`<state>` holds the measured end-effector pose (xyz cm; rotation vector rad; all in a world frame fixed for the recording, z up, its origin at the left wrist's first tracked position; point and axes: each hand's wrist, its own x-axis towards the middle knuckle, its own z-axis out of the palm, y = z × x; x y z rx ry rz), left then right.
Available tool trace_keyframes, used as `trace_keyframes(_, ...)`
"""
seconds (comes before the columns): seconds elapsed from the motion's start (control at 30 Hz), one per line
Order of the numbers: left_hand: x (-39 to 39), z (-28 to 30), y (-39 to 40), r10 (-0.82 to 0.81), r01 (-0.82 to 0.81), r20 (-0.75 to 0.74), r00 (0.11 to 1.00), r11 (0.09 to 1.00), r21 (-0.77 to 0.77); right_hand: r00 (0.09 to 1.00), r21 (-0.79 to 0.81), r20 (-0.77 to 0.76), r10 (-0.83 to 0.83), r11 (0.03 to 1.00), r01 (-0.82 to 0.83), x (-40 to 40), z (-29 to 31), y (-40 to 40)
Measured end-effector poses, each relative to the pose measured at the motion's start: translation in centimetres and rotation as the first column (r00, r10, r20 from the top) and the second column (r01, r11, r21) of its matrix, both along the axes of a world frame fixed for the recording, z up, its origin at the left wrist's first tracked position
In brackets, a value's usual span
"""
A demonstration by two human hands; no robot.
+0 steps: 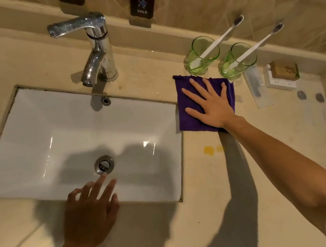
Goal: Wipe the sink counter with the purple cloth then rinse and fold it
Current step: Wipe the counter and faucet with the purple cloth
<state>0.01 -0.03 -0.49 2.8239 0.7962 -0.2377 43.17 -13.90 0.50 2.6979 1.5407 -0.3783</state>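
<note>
The purple cloth (188,117) lies flat and square on the beige counter (210,180), just right of the white sink basin (51,131). My right hand (210,104) presses flat on the cloth with fingers spread. My left hand (90,211) hovers over the sink's front rim, fingers apart and holding nothing. A yellow stain (209,150) marks the counter below the cloth.
A chrome faucet (94,55) stands behind the basin, the drain plug (104,165) in its middle. Two green glasses (200,56) (236,61), each with a toothbrush, stand right behind the cloth. A soap dish (283,73) sits at the far right.
</note>
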Motion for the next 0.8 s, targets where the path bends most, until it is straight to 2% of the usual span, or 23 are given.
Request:
trace_keyframes(0.37, 0.1, 0.2, -0.3, 0.009, -0.009, -0.007, 1.0, 1.0, 0.008, 0.998, 0.007, 0.042, -0.037, 0.999, 0.036, -1.0, -0.4, -1.2)
trace_keyframes(0.63, 0.2, 0.4, -0.6, 0.022, -0.022, 0.01, 1.0, 0.999, 0.025, 0.998, -0.057, -0.058, -0.015, 0.998, 0.012, -3.6, 0.3, -4.3)
trace_keyframes(0.8, 0.3, 0.5, -0.6, 0.026, -0.026, -0.003, 1.0, 1.0, 0.017, 0.989, -0.131, -0.13, -0.067, 0.99, 0.05, -5.8, 0.9, -5.5)
